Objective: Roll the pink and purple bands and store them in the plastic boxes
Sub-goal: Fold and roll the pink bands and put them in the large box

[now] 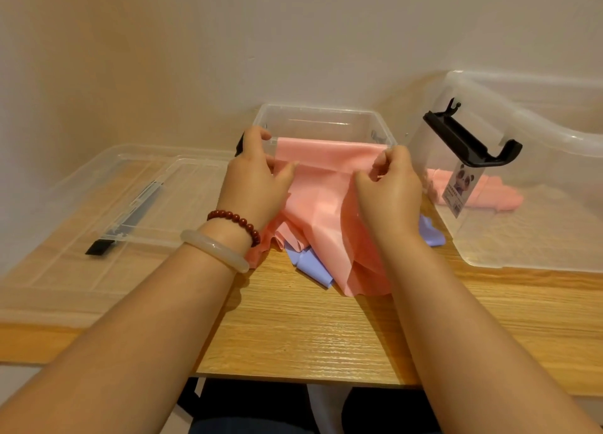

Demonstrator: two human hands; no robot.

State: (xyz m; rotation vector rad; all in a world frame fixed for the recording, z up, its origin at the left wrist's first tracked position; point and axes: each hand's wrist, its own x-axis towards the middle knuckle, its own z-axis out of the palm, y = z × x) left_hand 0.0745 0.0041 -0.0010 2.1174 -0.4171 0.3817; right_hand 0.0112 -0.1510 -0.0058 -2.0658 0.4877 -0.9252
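Note:
A wide pink band (326, 185) is stretched flat between my hands in front of a small clear plastic box (321, 120). My left hand (257, 179) pinches the band's left edge, and my right hand (388, 185) pinches its right edge near the top. The band's loose length falls in folds onto the wooden table (293, 329). A purple band (310, 265) lies crumpled under the pink one, with another bit showing by my right wrist. A larger clear box (522, 146) at the right holds rolled pink bands (496, 192).
A clear lid (107, 205) with a black latch lies flat on the table at the left. The larger box has a black handle (470, 140) and a panda label. A pale wall stands close behind the boxes. The table's front edge runs near my forearms.

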